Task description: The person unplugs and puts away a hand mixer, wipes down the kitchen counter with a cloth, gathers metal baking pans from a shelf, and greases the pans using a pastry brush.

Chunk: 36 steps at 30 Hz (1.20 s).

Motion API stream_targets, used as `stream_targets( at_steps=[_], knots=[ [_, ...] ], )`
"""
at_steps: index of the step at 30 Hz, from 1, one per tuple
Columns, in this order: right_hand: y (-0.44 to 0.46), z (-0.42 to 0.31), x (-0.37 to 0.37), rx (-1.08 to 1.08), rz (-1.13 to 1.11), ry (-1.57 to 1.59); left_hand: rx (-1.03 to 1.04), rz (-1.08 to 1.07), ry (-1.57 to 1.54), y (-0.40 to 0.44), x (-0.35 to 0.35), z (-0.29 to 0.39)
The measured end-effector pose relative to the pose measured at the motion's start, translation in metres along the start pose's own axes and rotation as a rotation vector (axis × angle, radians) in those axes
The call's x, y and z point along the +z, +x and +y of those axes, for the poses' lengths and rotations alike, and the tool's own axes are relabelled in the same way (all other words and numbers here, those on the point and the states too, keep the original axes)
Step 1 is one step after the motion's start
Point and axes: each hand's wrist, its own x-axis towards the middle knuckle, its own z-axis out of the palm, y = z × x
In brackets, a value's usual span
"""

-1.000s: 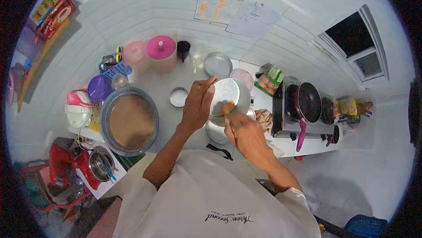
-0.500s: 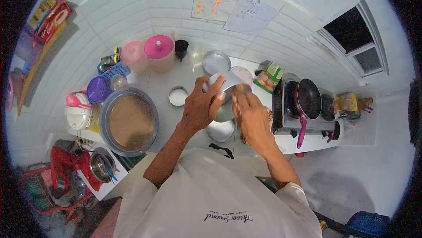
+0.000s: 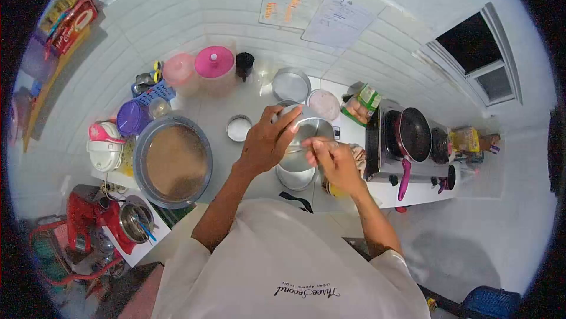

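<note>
Tilted on its side above the counter, a round metal cake tin (image 3: pixel 317 127) has its opening turned towards my right side. My left hand (image 3: pixel 266 142) is closed around the tin's left wall, thumb towards the front. Just at the opening is my right hand (image 3: pixel 337 164), its fingers curled and slightly blurred; what they hold, if anything, I cannot make out. Below the held tin, another round metal tin (image 3: pixel 296 178) rests on the counter, partly covered. Left of my left hand lies a small metal ring or tin (image 3: pixel 239 128).
A large grey tub (image 3: pixel 138 163) of brownish contents stands left. Behind are a round tin (image 3: pixel 290 85), a pink-white round container (image 3: pixel 323 104) and a pink-lidded container (image 3: pixel 214 62). To the right, a frying pan (image 3: pixel 414 134) sits on the stove with its handle forward.
My right hand has drawn back from inside the tin's opening, down and to the right. The tin's opening shows more now. My left hand keeps its grip, with little movement.
</note>
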Motion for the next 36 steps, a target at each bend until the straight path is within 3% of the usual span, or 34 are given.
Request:
stream_targets(
  at_steps=[1, 5, 8, 11, 15, 19, 23, 26, 30, 34, 36],
  knots=[
    [-0.001, 0.000, 0.003, 0.073, 0.056, -0.041, -0.035, 0.016, 0.014, -0.001, 0.000, 0.004],
    [0.002, 0.014, 0.019, -0.225, 0.399, -0.599, -0.150, 0.059, -0.025, -0.001, 0.007, 0.006],
    [0.000, -0.008, 0.020, -0.231, 0.450, -0.667, -0.192, 0.060, -0.191, 0.002, 0.005, 0.003],
    [0.003, 0.004, 0.024, -0.476, 0.378, -0.442, -0.326, -0.040, -0.300, 0.005, -0.005, 0.000],
    [-0.006, -0.012, 0.016, -0.551, 0.035, -0.216, -0.436, -0.044, -0.548, 0.004, -0.014, -0.014],
    [-0.008, -0.011, 0.004, -0.584, -0.090, -0.447, -0.388, -0.064, -0.572, -0.002, -0.016, -0.024],
    [-0.003, -0.018, -0.001, -0.607, 0.099, -0.766, -0.400, -0.170, -0.478, -0.007, -0.006, -0.035],
    [-0.006, -0.017, 0.001, -0.559, 0.268, -0.978, -0.313, -0.109, -0.452, -0.007, -0.006, -0.037],
    [-0.023, -0.021, 0.015, -0.448, 0.209, -0.839, -0.330, -0.080, -0.377, -0.005, -0.010, -0.028],
    [-0.013, -0.020, 0.028, -0.326, 0.144, -0.120, -0.302, 0.014, -0.398, -0.004, -0.010, -0.018],
    [-0.009, -0.014, 0.029, -0.392, 0.287, -0.279, -0.257, 0.029, -0.393, -0.005, -0.011, -0.018]
  ],
)
